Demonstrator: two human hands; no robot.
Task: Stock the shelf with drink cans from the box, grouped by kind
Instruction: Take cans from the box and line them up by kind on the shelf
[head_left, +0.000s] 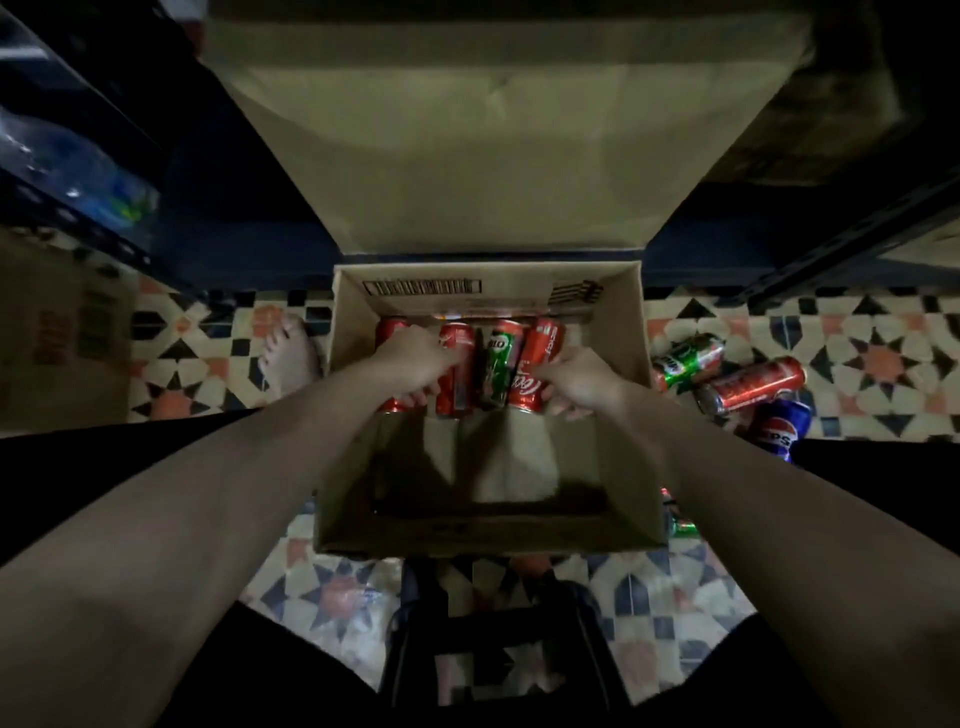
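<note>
**Head view: both hands on cans in the box**

Head view, looking down, we see the cardboard box (631, 467) on the patterned tiled floor (857, 332), and we place everything from it. Our two bare forearms reach over its near wall. Inside, against the far wall, four cans lie side by side. Our left hand (415, 358) curls over the two red cans at the left (457, 364); which one it grips we cannot tell. Our right hand (582, 379) is closed around the red Coca-Cola can (537, 358) at the right end. Between them lies a green can (498, 364), untouched. The box's near half is bare. Right of the box, on the floor, lie a green can (688, 361), a red can (753, 384) and a blue Pepsi can (779, 431). Left of the box rests a bare foot (288, 353). Beyond the box its open flap (488, 145) stands up.
</note>
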